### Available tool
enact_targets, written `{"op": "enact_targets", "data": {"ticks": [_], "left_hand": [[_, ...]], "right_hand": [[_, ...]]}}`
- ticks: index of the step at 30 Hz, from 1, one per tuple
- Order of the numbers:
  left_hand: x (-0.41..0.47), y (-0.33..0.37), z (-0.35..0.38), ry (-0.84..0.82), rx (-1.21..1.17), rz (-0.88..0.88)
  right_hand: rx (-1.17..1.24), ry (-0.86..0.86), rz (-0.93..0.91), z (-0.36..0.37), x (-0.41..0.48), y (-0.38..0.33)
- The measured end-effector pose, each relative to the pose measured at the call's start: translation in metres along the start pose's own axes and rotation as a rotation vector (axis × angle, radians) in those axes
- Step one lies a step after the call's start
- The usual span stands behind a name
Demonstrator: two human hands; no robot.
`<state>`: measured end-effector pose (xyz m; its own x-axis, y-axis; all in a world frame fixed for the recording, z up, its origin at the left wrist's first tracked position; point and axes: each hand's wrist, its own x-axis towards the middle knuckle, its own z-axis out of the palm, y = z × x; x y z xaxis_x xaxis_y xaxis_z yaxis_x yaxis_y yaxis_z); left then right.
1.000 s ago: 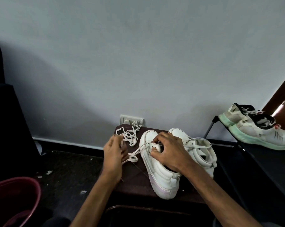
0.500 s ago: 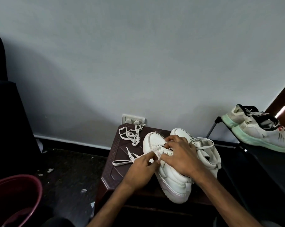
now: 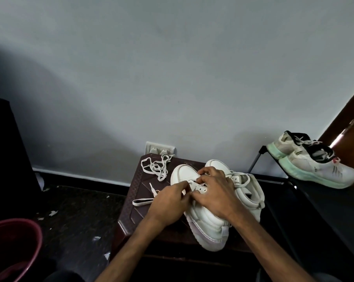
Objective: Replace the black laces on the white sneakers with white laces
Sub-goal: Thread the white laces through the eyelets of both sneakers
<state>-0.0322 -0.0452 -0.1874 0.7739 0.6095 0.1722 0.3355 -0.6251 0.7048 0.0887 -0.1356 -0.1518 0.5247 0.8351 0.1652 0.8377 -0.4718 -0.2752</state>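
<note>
Two white high-top sneakers stand side by side on a dark brown stool (image 3: 131, 212). The nearer sneaker (image 3: 208, 226) has a white lace (image 3: 143, 201) running from its eyelets and trailing left across the stool. My left hand (image 3: 170, 202) pinches this lace at the sneaker's eyelet row. My right hand (image 3: 214, 190) lies over the tongue, fingers pressed on the eyelets and the lace there. The second sneaker (image 3: 249, 192) stands behind, partly hidden by my right hand. A spare white lace (image 3: 156, 166) lies tangled at the stool's back left. No black lace is visible.
Another pair of white sneakers with mint soles (image 3: 312, 163) sits on a dark rack at the right. A red bucket (image 3: 15, 247) stands at the lower left on the dark floor. A wall socket (image 3: 160, 148) is behind the stool.
My left hand came from the stool's left side to the sneaker's eyelets and now pinches the lace beside my right hand. The loose lace end settled on the stool.
</note>
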Motion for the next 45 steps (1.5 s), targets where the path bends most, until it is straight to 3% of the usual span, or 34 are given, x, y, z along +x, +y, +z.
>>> {"op": "enact_targets", "data": {"ticks": [2,4,8,11,13,16,18,21,25,27,30,32,38,41,43,45], "left_hand": [[-0.007,-0.004,-0.015,-0.076,-0.443,-0.110],[-0.014,-0.009,-0.043,0.016,-0.878,-0.249],[-0.011,-0.018,-0.088,0.261,-1.727,-0.139],[-0.005,-0.010,-0.082,0.259,-1.927,-0.069],[-0.002,-0.006,-0.069,0.234,-1.755,-0.135],[0.002,-0.016,-0.041,0.248,-0.713,-0.045],[0.002,-0.016,-0.024,0.104,-0.200,0.031],[-0.002,-0.005,-0.017,0.010,0.053,0.042],[-0.002,-0.011,-0.027,-0.048,0.046,0.035],[-0.007,-0.017,-0.039,-0.030,-0.280,-0.052],[-0.017,-0.031,-0.068,0.085,-1.009,-0.302],[-0.022,-0.045,-0.081,0.180,-1.243,-0.315],[-0.034,-0.038,-0.082,0.413,-1.275,-0.034],[-0.046,-0.022,-0.076,0.584,-1.083,0.181],[-0.050,-0.018,-0.065,0.556,-0.864,0.266],[-0.052,-0.025,-0.055,0.417,-0.611,0.349]], "right_hand": [[0.003,-0.008,0.016,-0.002,0.000,-0.001],[0.011,-0.009,0.015,-0.004,-0.001,-0.002],[0.044,-0.004,0.003,-0.003,-0.001,-0.004],[0.036,0.004,-0.007,-0.003,-0.002,-0.003],[0.005,0.011,-0.023,-0.003,-0.002,-0.004],[-0.077,0.045,-0.072,-0.005,-0.003,-0.007],[-0.089,0.060,-0.126,-0.005,-0.002,-0.007],[-0.011,0.088,-0.231,-0.005,-0.004,-0.008],[0.075,0.212,-0.252,-0.001,-0.007,-0.003],[0.091,0.245,-0.254,0.000,-0.008,-0.003],[0.067,0.295,-0.272,0.001,-0.007,-0.002],[0.018,0.277,-0.269,0.001,-0.006,-0.002],[-0.096,0.131,-0.169,-0.001,-0.003,-0.002],[-0.117,0.068,-0.134,-0.001,-0.003,-0.002],[-0.111,0.014,-0.119,-0.006,-0.001,-0.005],[-0.053,0.015,-0.117,-0.014,0.007,-0.013]]}}
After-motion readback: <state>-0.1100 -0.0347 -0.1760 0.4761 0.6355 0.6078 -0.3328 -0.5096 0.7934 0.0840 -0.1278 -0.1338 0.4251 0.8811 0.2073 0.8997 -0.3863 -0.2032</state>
